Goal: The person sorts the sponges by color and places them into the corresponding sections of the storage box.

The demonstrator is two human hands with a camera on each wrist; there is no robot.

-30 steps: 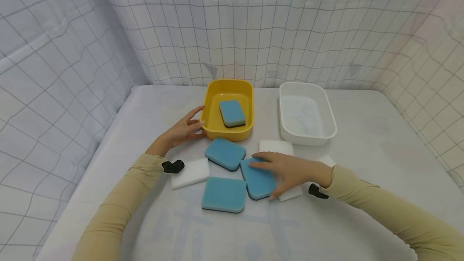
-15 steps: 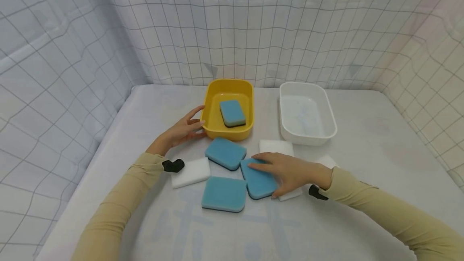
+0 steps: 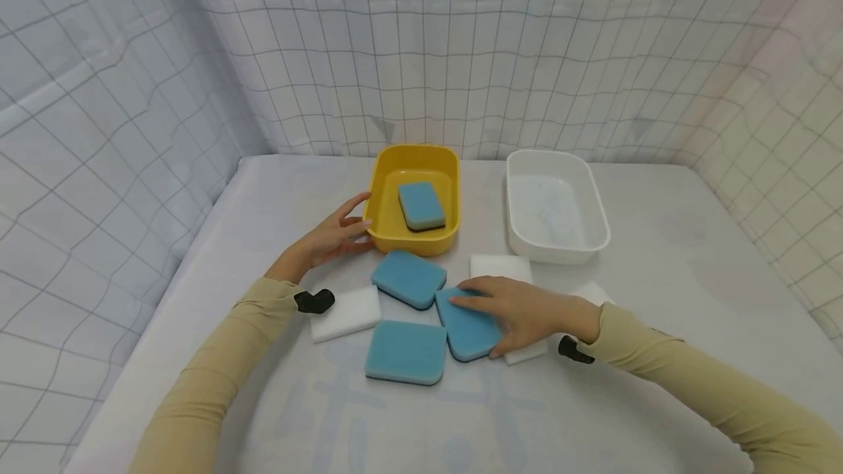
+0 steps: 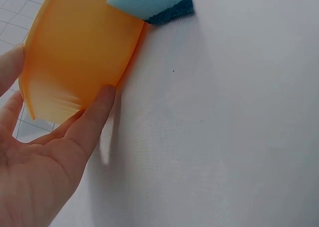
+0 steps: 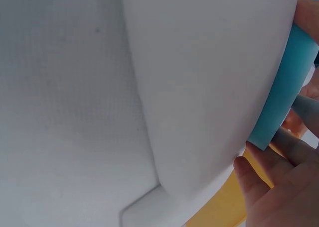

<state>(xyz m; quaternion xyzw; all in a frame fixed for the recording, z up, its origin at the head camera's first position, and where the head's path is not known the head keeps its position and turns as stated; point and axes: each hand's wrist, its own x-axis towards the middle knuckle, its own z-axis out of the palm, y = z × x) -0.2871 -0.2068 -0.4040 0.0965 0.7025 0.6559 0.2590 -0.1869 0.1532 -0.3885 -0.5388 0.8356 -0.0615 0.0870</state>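
Note:
In the head view, my left hand (image 3: 329, 240) rests its extended fingers and thumb against the outer left side of the yellow tub (image 3: 420, 246). A blue sponge (image 3: 421, 203) with a dark scouring underside lies inside that tub. My right hand (image 3: 533, 306) spans another blue sponge (image 3: 464, 328) in front of the tub, thumb at its near edge and fingers over its far part. The right wrist view shows this sponge's blue side (image 5: 281, 97) between thumb and fingers. Two more blue sponges, one just below the tub (image 3: 410, 278) and one nearer (image 3: 406, 353), lie to the left.
A white tub (image 3: 560, 253) stands right of the yellow one. White sponge-like blocks lie by the left wrist (image 3: 345, 314), below the white tub (image 3: 500, 265), partly under the right hand (image 3: 529, 352) and behind its wrist (image 3: 593, 291). Grid-patterned curtains (image 3: 421, 57) enclose the table.

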